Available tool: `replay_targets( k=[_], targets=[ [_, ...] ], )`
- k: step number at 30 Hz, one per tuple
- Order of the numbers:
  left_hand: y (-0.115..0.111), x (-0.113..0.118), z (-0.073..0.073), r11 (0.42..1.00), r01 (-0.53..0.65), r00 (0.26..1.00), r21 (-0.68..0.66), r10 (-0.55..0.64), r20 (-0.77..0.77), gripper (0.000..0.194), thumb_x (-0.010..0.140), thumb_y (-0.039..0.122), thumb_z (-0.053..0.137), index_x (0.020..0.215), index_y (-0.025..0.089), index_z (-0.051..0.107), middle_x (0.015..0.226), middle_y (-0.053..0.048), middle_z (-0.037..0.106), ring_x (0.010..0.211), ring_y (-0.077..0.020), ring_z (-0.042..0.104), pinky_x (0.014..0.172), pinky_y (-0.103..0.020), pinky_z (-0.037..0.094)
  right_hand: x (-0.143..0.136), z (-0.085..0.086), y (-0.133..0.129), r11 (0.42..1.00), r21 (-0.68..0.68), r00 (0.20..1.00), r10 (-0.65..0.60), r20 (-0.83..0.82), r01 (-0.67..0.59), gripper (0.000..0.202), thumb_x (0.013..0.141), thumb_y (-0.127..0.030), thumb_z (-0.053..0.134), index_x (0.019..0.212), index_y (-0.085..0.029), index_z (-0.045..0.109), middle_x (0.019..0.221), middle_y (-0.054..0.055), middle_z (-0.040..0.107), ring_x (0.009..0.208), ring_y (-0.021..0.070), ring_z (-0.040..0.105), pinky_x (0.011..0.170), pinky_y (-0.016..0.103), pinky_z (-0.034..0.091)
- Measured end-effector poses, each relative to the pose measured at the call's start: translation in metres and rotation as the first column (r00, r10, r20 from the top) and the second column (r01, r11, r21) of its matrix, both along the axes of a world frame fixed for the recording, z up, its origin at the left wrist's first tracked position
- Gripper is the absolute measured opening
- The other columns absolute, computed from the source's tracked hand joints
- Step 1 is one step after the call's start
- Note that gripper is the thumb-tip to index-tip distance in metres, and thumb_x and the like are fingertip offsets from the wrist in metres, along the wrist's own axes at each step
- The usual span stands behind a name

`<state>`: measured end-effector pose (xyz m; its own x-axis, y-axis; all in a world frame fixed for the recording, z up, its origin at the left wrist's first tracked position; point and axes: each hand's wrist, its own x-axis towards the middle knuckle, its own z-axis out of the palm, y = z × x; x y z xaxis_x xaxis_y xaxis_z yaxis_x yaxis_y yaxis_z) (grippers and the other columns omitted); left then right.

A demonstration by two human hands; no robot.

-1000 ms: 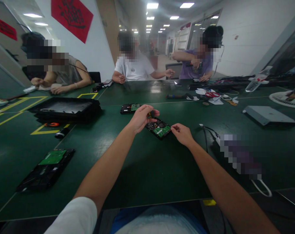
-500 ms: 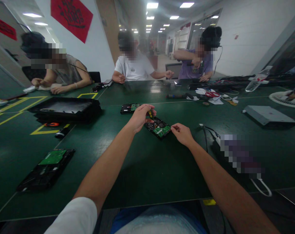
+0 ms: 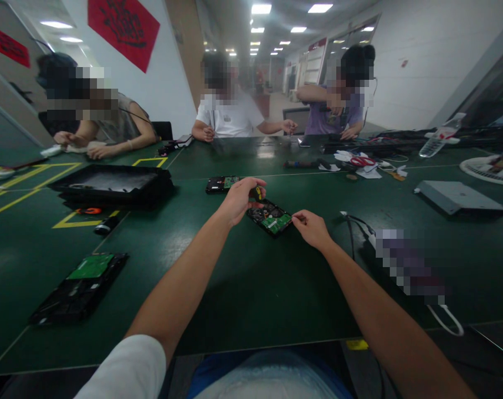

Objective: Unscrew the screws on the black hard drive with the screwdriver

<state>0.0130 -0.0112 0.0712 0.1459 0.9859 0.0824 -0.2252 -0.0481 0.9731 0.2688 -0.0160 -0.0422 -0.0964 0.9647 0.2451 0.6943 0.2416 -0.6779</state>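
A hard drive [image 3: 276,223] with a black body and a green circuit board lies at an angle on the green table in front of me. My left hand [image 3: 244,200] is closed around a short yellow-and-black screwdriver [image 3: 257,193] above the drive's far left end. The screwdriver's tip is too small to make out. At the drive's right corner, my right hand [image 3: 309,226] pinches the edge between thumb and fingers. Just behind my left hand sits a second drive [image 3: 219,184], partly covered by it. Another drive [image 3: 83,285] with a green board rests at the near left.
Black trays [image 3: 114,185] are stacked at left, with a black cylinder [image 3: 106,225] before them. A cable-trailing device [image 3: 409,263] and a grey metal box [image 3: 461,198] stand at right. Scissors [image 3: 362,161], paper scraps and a plastic bottle [image 3: 441,136] lie farther back. Several people sit opposite.
The screwdriver handle has turned slightly in my left hand, and the fingers have shifted a little on it. My right hand stays on the drive's edge.
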Motion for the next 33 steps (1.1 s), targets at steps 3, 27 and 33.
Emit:
replay_targets(
  k=[3,27,33],
  targets=[
    [-0.0004,0.0032,-0.0014,0.999,0.009,0.998,-0.038,-0.006,0.070,0.019,0.086,0.032,0.060,0.097,0.017,0.065,0.087,-0.009,0.070,0.082,-0.0209,0.068,0.058,-0.028,0.055,0.0000,-0.0002,-0.0002,1.000,0.004,1.000,-0.001,-0.004,0.001,0.019,0.095,-0.036,0.061,0.102,-0.022,0.073,0.097,0.003,0.076,0.082,0.0185,0.068,0.074,0.033,0.051],
    [-0.0006,0.0029,-0.0022,1.000,-0.006,0.998,-0.011,0.007,0.070,0.018,0.083,0.030,0.063,0.094,0.016,0.066,0.085,-0.006,0.066,0.080,-0.0187,0.067,0.062,-0.029,0.058,-0.0021,0.0025,-0.0009,1.000,0.002,1.000,-0.018,0.021,0.017,0.017,0.095,-0.033,0.062,0.102,-0.022,0.074,0.097,0.004,0.076,0.083,0.0184,0.068,0.075,0.032,0.050],
    [0.0030,0.0040,-0.0051,0.998,-0.032,0.994,-0.047,0.037,0.103,0.014,0.082,0.027,0.058,0.087,0.015,0.064,0.085,-0.009,0.068,0.081,-0.0197,0.067,0.063,-0.030,0.059,-0.0025,0.0010,-0.0006,1.000,0.003,1.000,-0.019,0.005,0.019,0.016,0.094,-0.033,0.063,0.101,-0.022,0.073,0.097,0.004,0.076,0.082,0.0182,0.069,0.075,0.032,0.051]
  ],
)
